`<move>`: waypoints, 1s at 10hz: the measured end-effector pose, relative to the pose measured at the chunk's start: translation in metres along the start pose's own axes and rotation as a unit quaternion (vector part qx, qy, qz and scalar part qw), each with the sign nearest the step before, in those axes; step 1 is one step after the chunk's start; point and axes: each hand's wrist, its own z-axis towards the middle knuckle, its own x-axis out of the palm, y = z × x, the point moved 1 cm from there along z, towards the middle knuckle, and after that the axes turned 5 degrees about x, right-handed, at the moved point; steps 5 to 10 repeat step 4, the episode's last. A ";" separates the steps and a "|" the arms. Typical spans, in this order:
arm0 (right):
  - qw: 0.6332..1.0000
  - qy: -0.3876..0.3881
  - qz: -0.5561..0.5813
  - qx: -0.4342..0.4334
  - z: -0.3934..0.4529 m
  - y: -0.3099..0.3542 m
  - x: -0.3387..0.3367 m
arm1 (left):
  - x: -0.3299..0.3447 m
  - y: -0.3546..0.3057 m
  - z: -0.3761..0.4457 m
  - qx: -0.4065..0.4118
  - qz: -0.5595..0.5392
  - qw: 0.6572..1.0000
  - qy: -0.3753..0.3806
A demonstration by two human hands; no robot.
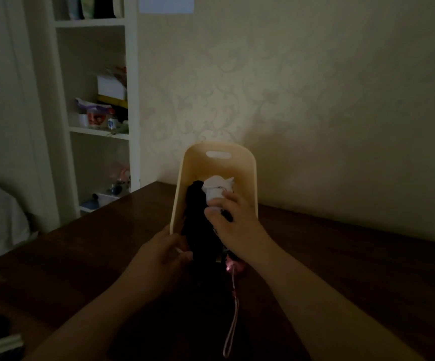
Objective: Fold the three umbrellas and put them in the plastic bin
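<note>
Pink wrist strap dangles nearest, in front of the cream plastic bin. Left hand pinches the bin's near rim; right hand curls around the white umbrella inside, beside the black umbrella.

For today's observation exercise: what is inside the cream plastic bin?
A folded black umbrella and a folded white umbrella lie in the cream plastic bin; the right hand covers whatever lies beneath it.

No text, label or number is readable in this dim view.
</note>
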 end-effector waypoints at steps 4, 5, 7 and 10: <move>0.998 0.055 0.021 0.017 -0.004 -0.009 -0.044 | -0.002 0.002 0.066 -0.081 -0.106 0.991 0.017; 0.998 0.055 0.021 0.017 -0.004 -0.009 -0.044 | -0.002 0.002 0.066 -0.081 -0.106 0.991 0.017; 0.998 0.055 0.021 0.017 -0.004 -0.009 -0.044 | -0.002 0.002 0.066 -0.081 -0.106 0.991 0.017; 0.998 0.055 0.021 0.017 -0.004 -0.009 -0.044 | -0.002 0.002 0.066 -0.081 -0.106 0.991 0.017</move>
